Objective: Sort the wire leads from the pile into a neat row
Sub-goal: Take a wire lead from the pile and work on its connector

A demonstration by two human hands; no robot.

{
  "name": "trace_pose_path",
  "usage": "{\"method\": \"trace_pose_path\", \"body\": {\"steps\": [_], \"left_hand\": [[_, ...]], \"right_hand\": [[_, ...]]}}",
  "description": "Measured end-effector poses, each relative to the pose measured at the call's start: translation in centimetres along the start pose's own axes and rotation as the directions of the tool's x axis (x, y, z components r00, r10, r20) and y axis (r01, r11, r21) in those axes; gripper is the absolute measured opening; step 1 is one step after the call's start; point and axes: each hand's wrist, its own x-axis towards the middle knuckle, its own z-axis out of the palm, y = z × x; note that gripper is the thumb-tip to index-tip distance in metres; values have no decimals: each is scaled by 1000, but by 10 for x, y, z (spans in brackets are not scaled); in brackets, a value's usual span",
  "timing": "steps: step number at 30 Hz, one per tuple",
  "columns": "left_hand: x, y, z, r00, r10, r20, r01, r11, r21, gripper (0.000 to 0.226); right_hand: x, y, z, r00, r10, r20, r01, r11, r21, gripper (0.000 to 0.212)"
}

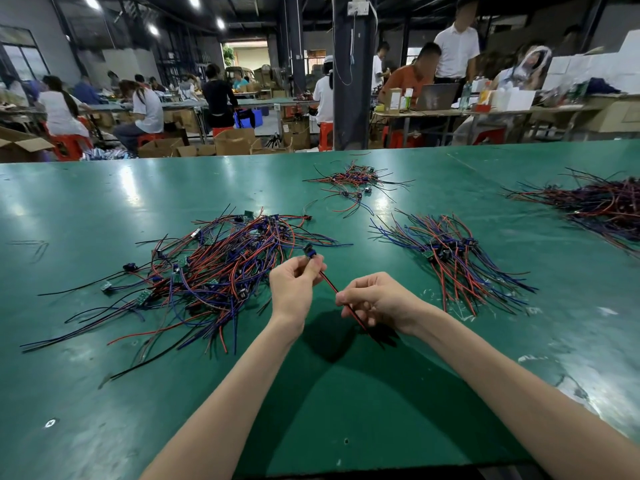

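Note:
A big tangled pile of red, blue and black wire leads (211, 275) with small boards lies on the green table (346, 393), left of centre. My left hand (294, 285) pinches the connector end of one red-and-black wire lead (330, 286), held above the table. My right hand (377, 299) grips the same lead further down; its tail hangs out below the fingers. To the right lies a fanned bundle of sorted leads (450, 261).
A smaller loose heap of leads (356, 183) sits further back at the centre. Another dark bundle (602, 206) lies at the far right. Beyond the table edge are cardboard boxes, stools and several seated and standing people at other benches.

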Motion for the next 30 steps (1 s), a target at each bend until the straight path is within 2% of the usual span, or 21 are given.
{"method": "trace_pose_path", "body": {"steps": [8,15,26,30], "left_hand": [[14,5,-14,984,-45,-172,35,998,-59,21],[22,8,-24,969,-71,-239,38,989,-140,21],[9,9,-11,986,-97,-134,83,991,-107,20],[-1,13,-3,990,-138,-41,130,979,-159,15]], "right_hand": [[-1,-1,0,995,16,98,-10,998,-64,15],[-4,-2,-1,987,14,160,-1,997,-80,14],[-6,-3,-7,968,81,237,-53,991,-124,21],[-4,-2,-7,978,63,200,-43,994,-102,18]]}}
